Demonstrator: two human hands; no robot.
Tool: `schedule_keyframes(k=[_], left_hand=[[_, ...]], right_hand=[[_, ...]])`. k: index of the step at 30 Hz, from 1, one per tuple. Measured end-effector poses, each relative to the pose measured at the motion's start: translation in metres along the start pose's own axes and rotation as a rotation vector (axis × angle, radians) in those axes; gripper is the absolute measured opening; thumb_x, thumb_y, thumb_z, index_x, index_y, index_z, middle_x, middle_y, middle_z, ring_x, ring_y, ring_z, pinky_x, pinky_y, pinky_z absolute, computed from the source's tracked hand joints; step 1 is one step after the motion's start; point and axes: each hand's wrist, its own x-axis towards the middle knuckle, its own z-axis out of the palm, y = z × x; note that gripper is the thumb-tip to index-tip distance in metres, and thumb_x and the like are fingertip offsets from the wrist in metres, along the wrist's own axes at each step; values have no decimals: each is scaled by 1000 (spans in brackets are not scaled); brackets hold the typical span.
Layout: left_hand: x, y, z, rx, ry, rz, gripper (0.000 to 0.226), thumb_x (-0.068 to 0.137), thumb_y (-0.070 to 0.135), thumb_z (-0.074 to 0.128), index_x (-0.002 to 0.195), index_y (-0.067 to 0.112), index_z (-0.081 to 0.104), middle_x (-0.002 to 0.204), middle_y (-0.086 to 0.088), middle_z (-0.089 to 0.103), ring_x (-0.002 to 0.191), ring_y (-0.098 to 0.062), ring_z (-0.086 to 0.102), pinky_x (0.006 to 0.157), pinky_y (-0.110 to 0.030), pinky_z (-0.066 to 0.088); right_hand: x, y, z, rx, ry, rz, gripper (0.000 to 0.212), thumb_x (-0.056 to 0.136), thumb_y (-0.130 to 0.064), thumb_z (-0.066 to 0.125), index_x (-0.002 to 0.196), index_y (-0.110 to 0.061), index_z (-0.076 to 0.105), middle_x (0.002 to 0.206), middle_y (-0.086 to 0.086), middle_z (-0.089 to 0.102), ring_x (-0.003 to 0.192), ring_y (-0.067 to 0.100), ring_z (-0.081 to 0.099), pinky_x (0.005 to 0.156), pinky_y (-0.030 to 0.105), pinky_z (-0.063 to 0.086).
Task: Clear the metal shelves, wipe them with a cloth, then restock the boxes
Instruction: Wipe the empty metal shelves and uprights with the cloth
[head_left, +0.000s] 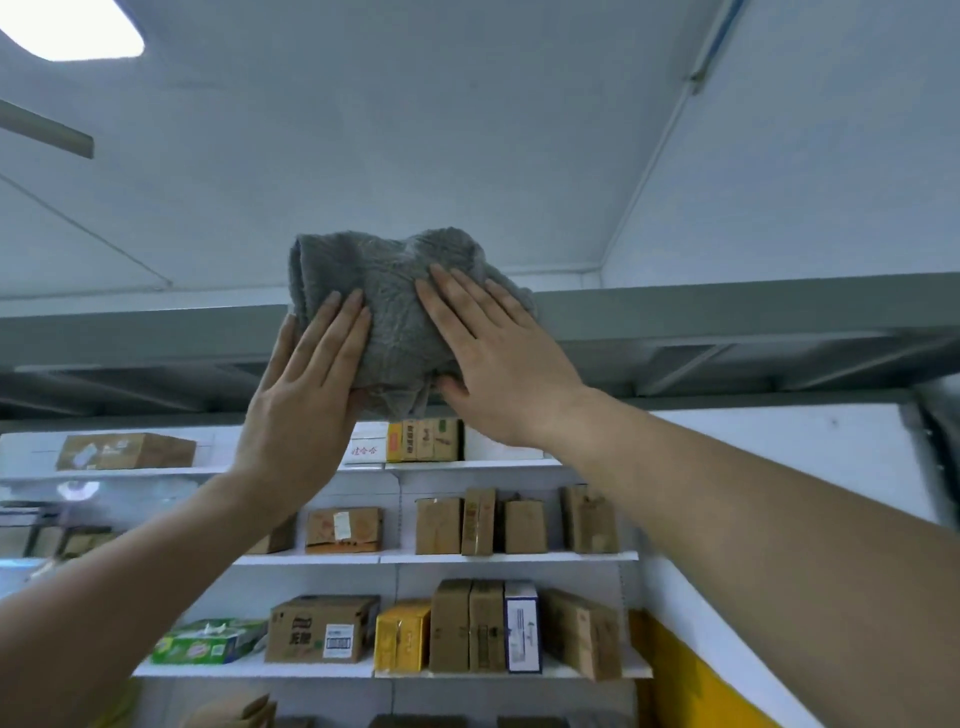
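Observation:
A crumpled grey cloth (395, 306) lies against the front edge of the grey metal top shelf (727, 312), overhead. My left hand (306, 395) presses its left side with straight fingers. My right hand (498, 358) presses its right side, fingers spread flat, thumb under the cloth's lower edge. Whatever lies on top of the shelf is hidden from below.
Behind, white wall shelves (509, 557) carry several cardboard boxes (439, 525), a yellow box (402, 642) and a green tissue pack (208, 642). A ceiling light (72, 28) is at top left. A dark object (940, 431) shows at the right edge.

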Motion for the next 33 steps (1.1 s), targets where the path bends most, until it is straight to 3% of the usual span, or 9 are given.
schedule_keyframes(k=[6, 10, 17, 19, 22, 27, 31, 33], left_hand=[[79, 166, 24, -39, 118, 136, 62, 101, 24, 47, 157, 3, 28, 165, -12, 23, 154, -26, 19, 123, -55, 21], [139, 301, 41, -90, 203, 199, 58, 102, 19, 47, 156, 4, 31, 164, -11, 28, 152, -26, 24, 123, -52, 22], [225, 516, 60, -198, 229, 247, 60, 95, 14, 49, 153, 3, 35, 160, -11, 36, 150, -28, 31, 124, -47, 20], [240, 555, 57, -238, 190, 270, 61, 95, 17, 52, 152, 4, 38, 158, -10, 40, 148, -28, 34, 124, -47, 21], [245, 597, 56, -306, 163, 323, 59, 96, 19, 57, 151, 6, 40, 156, -9, 43, 147, -27, 36, 122, -48, 25], [191, 633, 46, -478, 145, 345, 53, 100, 20, 56, 151, 9, 42, 155, -7, 44, 146, -26, 38, 121, -48, 26], [108, 651, 34, -658, 7, 320, 52, 102, 23, 55, 151, 11, 43, 154, -5, 46, 145, -24, 40, 120, -48, 26], [53, 673, 24, -755, -95, 343, 51, 99, 24, 57, 148, 12, 48, 149, -4, 52, 139, -23, 47, 117, -47, 31]], right_hand=[[-121, 152, -51, -101, 28, 69, 85, 99, -43, 50, 163, -17, 0, 171, 2, -3, 157, 15, -3, 128, 35, -2], [-212, 259, -92, -142, 31, 163, 87, 98, -38, 55, 163, -16, 1, 171, 0, -3, 157, 13, -3, 128, 40, 6], [-348, 418, -173, -289, -66, 352, 97, 86, -9, 69, 163, -17, 10, 171, 1, 9, 156, 17, 12, 126, 37, 21], [-371, 435, -186, -249, -33, 456, 97, 87, -9, 70, 163, -20, 11, 170, -1, 12, 154, 21, 20, 117, 43, 37], [-401, 442, -202, -161, 51, 553, 105, 81, -8, 76, 162, -23, 11, 166, 3, 21, 147, 29, 31, 106, 49, 47], [-470, 406, -198, -124, 108, 571, 99, 82, -4, 73, 162, -21, 17, 163, 5, 23, 147, 27, 31, 101, 37, 44], [-548, 349, -183, -68, -16, 581, 89, 86, 0, 67, 161, -17, 22, 166, 3, 20, 152, 26, 26, 107, 31, 41], [-602, 315, -174, -16, -90, 606, 73, 93, -9, 58, 160, -13, 27, 166, 6, 22, 154, 26, 21, 116, 25, 31]])
